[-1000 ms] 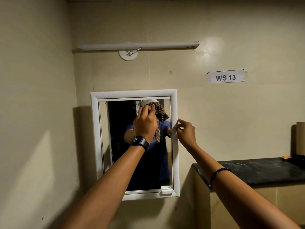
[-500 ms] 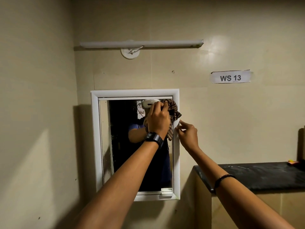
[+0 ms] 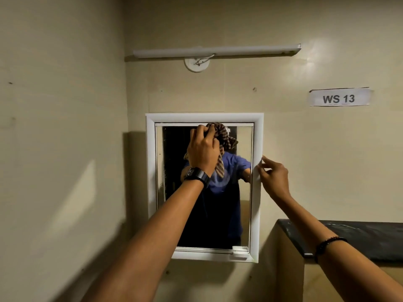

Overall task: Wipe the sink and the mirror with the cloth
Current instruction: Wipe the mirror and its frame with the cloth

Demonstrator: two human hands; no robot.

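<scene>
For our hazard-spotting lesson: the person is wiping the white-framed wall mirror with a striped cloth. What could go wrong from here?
1. The left hand presses the brown striped cloth on the white-framed wall mirror; hard pressure might loosen it.
2. The right hand only pinches the frame's edge, so it may slip.
3. The bunched cloth could leave streaks.

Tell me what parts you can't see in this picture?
- Sink: nowhere in the head view, so its state is unknown.
- Upper middle of the mirror: covered by the left hand and striped cloth.
- Black countertop: cut off by the right edge.
- Small print under "WS 13" on the label: too tiny.
</scene>
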